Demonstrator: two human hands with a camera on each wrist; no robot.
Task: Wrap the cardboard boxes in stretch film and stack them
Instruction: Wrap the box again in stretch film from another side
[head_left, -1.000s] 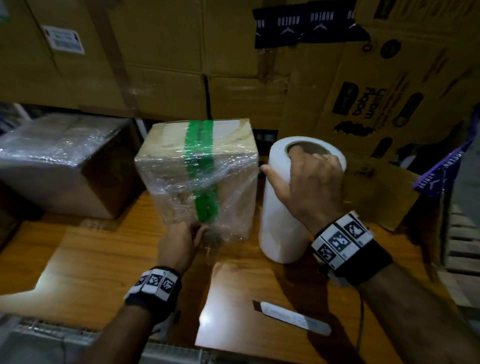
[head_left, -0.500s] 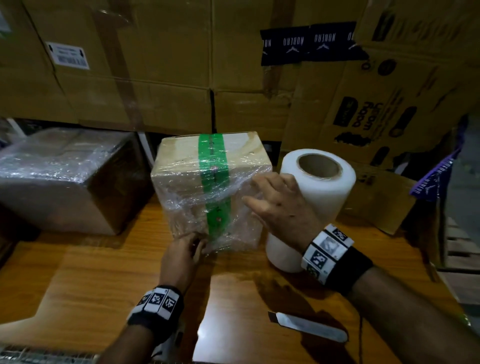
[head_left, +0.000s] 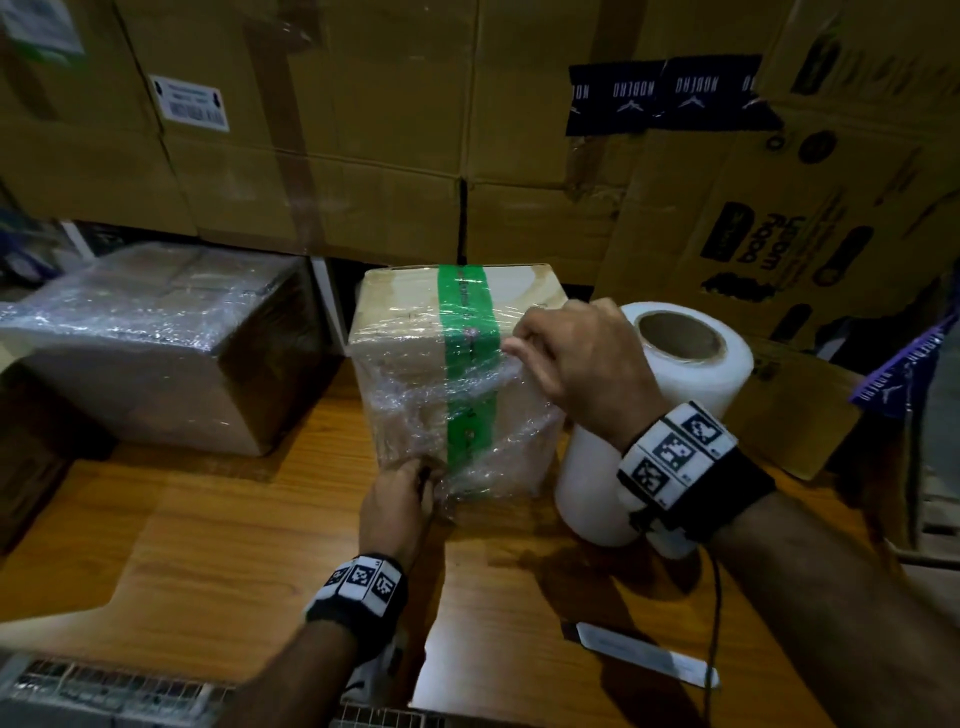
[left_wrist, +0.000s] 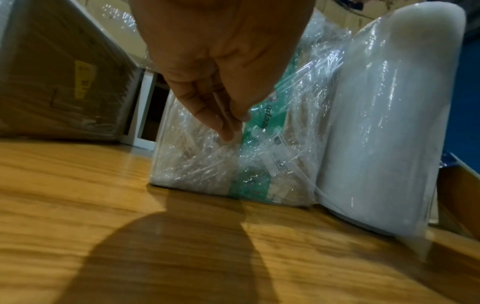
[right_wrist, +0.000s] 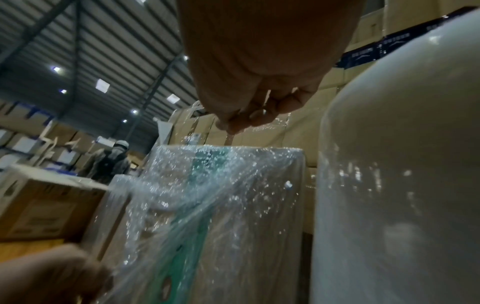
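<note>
Right grip (head_left: 566, 358) pinching film (head_left: 467, 379), box (head_left: 415, 374) beneath

Wooden surface (head_left: 208, 519) w/ stacked cartons (head_left: 322, 130) behind; corrugated metal roof (right_wrist: 91, 41) w/ small ceiling lights (right_wrist: 102, 85) overhead.

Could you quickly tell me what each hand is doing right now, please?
Left hand: grip pinching stretch film at the box's lower front.
Right hand: grip pinching film near the top edge.
</note>
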